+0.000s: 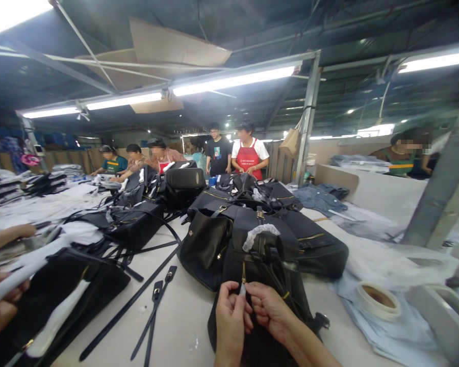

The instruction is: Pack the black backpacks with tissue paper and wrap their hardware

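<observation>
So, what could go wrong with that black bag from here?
The left hand and right hand pinch the wrapped zip pull, so a hard tug might strain the zip. The black straps beside it could get snagged. The shiny bag crowded alongside may get scuffed.

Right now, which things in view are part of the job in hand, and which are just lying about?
In the job:
Black bag in front
Its gold zip pull, with clear wrap
Left hand and right hand, both at the pull

Just lying about, it seems:
Pale roll
Loose buckled straps
Blue-grey fabric
</observation>
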`<state>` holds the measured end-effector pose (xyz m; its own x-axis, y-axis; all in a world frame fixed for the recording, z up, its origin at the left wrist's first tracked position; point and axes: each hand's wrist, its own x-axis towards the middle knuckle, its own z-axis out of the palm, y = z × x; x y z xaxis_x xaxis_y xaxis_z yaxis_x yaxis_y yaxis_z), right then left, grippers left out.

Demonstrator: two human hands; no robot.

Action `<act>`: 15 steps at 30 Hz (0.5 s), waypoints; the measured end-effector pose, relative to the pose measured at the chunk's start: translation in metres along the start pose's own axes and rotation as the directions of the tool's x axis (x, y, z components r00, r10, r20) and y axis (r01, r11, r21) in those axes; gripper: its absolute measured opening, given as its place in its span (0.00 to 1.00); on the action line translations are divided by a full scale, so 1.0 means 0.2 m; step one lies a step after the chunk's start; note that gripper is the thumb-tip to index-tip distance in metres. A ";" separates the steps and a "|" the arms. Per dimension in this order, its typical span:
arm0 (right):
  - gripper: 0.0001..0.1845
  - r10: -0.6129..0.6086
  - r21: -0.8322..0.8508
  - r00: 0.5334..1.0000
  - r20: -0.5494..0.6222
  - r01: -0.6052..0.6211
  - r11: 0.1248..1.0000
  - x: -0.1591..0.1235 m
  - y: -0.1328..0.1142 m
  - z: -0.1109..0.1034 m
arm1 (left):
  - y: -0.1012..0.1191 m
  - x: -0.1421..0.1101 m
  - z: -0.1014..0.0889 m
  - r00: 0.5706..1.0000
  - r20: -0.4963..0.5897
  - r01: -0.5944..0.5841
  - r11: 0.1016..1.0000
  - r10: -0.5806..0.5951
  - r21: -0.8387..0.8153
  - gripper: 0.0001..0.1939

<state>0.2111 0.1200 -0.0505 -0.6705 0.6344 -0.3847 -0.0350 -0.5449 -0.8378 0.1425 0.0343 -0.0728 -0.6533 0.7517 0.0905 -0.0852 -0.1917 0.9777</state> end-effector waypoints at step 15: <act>0.14 -0.438 -0.659 0.890 0.126 0.405 0.634 -0.32 -0.28 -0.03 | -0.15 -0.02 -0.25 0.944 -0.054 -0.280 0.877 0.326 0.391 0.27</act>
<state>0.2608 0.1134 0.0182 -0.6751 0.7341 0.0735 0.1943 0.2730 -0.9422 0.1100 0.0063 -0.1110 -0.6853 0.6126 0.3938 0.4027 -0.1318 0.9058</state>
